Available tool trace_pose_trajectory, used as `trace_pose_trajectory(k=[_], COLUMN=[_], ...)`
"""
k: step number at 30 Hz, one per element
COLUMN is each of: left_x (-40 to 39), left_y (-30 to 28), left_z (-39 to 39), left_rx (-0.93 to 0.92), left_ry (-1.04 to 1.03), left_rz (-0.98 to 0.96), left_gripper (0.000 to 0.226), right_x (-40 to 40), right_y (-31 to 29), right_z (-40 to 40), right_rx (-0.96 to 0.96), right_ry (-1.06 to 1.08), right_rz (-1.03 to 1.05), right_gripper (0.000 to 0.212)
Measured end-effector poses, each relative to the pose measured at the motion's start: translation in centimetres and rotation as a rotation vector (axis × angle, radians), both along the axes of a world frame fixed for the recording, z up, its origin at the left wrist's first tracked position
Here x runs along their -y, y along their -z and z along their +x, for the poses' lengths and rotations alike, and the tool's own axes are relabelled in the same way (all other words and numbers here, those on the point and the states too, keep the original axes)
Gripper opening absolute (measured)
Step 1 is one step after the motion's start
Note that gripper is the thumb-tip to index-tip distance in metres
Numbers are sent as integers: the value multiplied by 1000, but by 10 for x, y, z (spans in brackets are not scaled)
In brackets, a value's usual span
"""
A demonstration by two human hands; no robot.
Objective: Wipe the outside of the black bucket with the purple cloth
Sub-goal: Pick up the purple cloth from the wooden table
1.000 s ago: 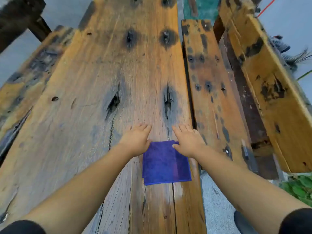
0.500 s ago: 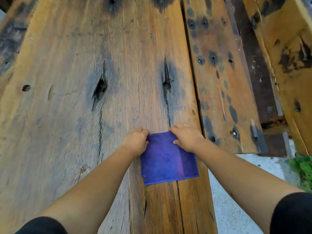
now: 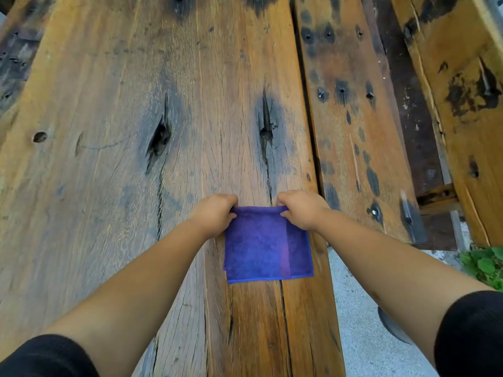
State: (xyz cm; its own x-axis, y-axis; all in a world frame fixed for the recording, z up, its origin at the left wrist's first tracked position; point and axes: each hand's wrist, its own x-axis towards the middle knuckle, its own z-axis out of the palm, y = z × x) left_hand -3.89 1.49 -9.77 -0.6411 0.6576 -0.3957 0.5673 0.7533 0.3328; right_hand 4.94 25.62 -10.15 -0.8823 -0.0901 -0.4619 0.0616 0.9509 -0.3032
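Purple cloth (image 3: 268,244) lies folded in a rough square on the wide wooden counter (image 3: 114,148), near its right edge, flat against the planks. Far edge of the cloth is pinched at both corners. Left hand (image 3: 215,214) is curled closed on the far left corner, fingers tucked over the cloth edge, thumb on top. Right hand (image 3: 300,210) is closed the same way on the far right corner, thumb pressing the fold. Both forearms reach in from the bottom of the view, black sleeves (image 3: 468,333) pushed up near the elbows. Near edge of the cloth is free, resting on the wood, with a lighter stripe running along its right side.

Counter is weathered, cracked, with dark knots and burn-like stains; one long split runs up from just beyond the cloth's far edge. A narrower plank (image 3: 353,126) with dark nail holes lies just beside it on the right. Grey concrete ground (image 3: 362,317) shows below the counter's right edge, green leaves (image 3: 487,263) at far right. Black bucket not in view.
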Motion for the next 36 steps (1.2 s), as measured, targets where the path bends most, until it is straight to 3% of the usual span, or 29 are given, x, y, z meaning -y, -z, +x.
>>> trace_pose_trajectory(k=[6, 11, 15, 18, 20, 22, 26, 28, 36], left_x=[20, 47, 63, 72, 71, 58, -4, -39, -109], left_y=[-19, -25, -13, -8, -9, -13, -16, -15, -5], left_z=[27, 72, 101, 107, 105, 100, 90, 87, 79], left_rx=[-40, -128, -81, -55, -68, -104, -29, 41, 229], left_ry=[47, 185, 360, 421, 421, 412, 368, 393, 505], left_rz=[183, 218, -14, -155, -148, -120, -43, -43, -111], left_gripper=[8, 15, 16, 29, 33, 35, 39, 42, 52], right_x=[3, 21, 37, 40, 41, 45, 63, 74, 102], right_y=[-20, -29, -19, -7, -3, 0, 3, 6, 14], right_z=[32, 74, 106, 127, 136, 143, 150, 148, 145], right_rx=[-54, -103, -78, 19, 9, -43, -22, 19, 64], right_ry=[-30, -219, -324, -260, -152, 85, 984, 1257, 1504], right_rz=[-120, -24, 99, 105, 72, 33, -161, -227, -299], right_gripper=[22, 19, 11, 31, 41, 44, 48, 51, 47])
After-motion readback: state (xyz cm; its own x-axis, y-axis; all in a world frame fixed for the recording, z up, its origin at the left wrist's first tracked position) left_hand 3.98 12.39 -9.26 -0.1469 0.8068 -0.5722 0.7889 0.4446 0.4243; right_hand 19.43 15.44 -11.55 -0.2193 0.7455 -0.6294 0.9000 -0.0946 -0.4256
